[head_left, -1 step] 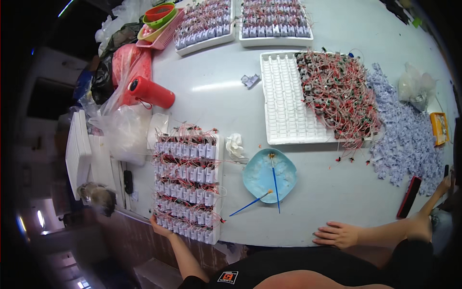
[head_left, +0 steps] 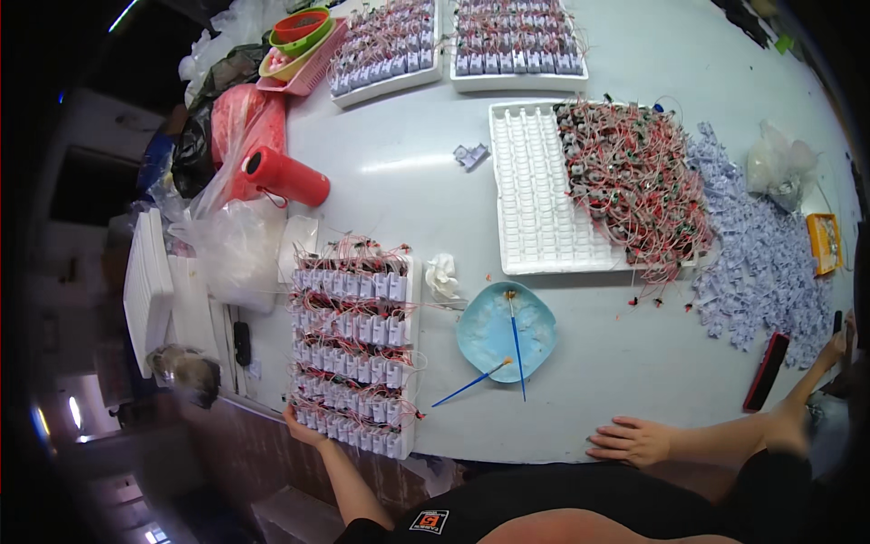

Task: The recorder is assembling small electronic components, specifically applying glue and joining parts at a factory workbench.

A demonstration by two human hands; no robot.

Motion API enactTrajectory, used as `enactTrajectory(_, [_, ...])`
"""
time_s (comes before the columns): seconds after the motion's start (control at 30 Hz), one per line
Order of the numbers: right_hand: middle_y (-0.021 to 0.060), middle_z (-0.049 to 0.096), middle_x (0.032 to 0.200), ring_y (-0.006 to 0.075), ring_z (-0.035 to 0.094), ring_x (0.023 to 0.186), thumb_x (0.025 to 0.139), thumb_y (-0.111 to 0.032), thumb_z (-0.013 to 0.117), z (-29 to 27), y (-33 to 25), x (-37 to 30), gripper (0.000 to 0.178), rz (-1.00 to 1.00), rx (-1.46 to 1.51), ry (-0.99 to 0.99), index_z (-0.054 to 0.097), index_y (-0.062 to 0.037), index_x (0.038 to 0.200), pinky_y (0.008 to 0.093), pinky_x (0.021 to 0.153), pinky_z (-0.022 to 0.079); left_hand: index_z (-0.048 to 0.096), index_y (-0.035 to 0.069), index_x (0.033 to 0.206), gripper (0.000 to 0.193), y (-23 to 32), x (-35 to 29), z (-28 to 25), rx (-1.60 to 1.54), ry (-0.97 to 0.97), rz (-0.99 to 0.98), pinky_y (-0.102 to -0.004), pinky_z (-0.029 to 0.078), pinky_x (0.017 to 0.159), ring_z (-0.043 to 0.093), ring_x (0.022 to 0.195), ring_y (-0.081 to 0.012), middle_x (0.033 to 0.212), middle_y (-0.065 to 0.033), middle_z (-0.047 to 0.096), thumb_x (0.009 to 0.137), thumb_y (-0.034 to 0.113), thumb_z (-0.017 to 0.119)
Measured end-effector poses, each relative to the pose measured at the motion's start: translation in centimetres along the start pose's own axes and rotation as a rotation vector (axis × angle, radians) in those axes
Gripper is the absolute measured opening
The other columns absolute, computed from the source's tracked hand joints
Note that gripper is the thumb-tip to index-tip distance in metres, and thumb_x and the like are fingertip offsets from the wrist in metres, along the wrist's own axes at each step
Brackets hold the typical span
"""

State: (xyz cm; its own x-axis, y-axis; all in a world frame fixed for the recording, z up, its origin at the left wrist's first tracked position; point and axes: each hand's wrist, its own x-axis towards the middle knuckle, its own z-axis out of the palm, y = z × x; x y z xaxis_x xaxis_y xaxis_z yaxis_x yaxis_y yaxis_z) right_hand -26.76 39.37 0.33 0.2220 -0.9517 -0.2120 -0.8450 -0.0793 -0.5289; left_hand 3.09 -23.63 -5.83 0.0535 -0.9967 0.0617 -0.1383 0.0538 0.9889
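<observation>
At the lower left, my left hand grips the near left corner of a white foam tray; its fingertips are partly hidden at the tray's edge. Rows of small white plastic housings with red and white wires fill that tray. My right hand lies flat near the table's front edge, fingers spread, holding nothing. Between the hands stands a light blue dish with white residue inside. Two blue-handled brushes rest on its rim, their bristles inside the dish.
A half-filled foam tray carries tangled wired parts, beside a heap of loose white pieces. Two filled trays stand at the back. Leftward are a red flask and plastic bags. Another person's hand shows far right.
</observation>
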Motion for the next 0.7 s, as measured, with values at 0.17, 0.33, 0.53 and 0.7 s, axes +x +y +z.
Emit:
enactTrajectory(0.17, [0.0055, 0.034, 0.155, 0.0225, 0.034, 0.14, 0.095, -0.032, 0.046, 0.2, -0.4, 0.1, 0.061, -0.001, -0.076, -0.069, 0.029, -0.0178, 0.152, 0.0429, 0.117, 0.023, 0.064, -0.005, 0.116, 0.046, -0.6, 0.1, -0.6, 0.311, -0.006, 0.162, -0.0371, 0.048, 0.089, 0.063, 0.096, -0.0239, 0.107, -0.0139, 0.067, 0.096, 0.03, 0.041])
enactTrajectory(0.33, [0.0047, 0.036, 0.154, 0.0219, 0.035, 0.141, 0.09, -0.029, 0.051, -0.2, -1.0, 0.7, 0.065, 0.02, -0.075, -0.075, 0.032, -0.0192, 0.151, 0.0429, 0.118, 0.021, 0.064, -0.004, 0.113, 0.039, -0.2, 0.1, 1.0, 0.165, 0.123, -0.057, -0.0381, 0.048, 0.091, 0.062, 0.1, -0.0252, 0.108, -0.0159, 0.066, 0.096, 0.023, 0.041])
enactTrajectory(0.53, [0.0025, 0.038, 0.153, 0.0197, 0.035, 0.141, 0.091, -0.026, 0.051, -1.2, -0.8, 0.5, 0.06, 0.071, -0.073, -0.081, 0.037, -0.022, 0.149, 0.0424, 0.118, 0.021, 0.066, -0.002, 0.111, 0.038, 1.3, -0.7, 2.5, 0.246, 0.034, 0.12, -0.0376, 0.046, 0.092, 0.061, 0.098, -0.0256, 0.104, -0.013, 0.065, 0.097, 0.022, 0.04])
enactTrajectory(0.7, [0.001, 0.044, 0.149, 0.0189, 0.037, 0.139, 0.091, -0.028, 0.053, -1.4, 0.0, 0.9, 0.058, 0.047, -0.129, -0.026, 0.041, -0.0224, 0.147, 0.041, 0.119, 0.022, 0.065, -0.006, 0.11, 0.05, 1.2, -1.5, 1.9, 0.204, 0.066, 0.048, -0.0378, 0.046, 0.089, 0.06, 0.096, -0.0239, 0.106, -0.0137, 0.064, 0.1, 0.036, 0.039])
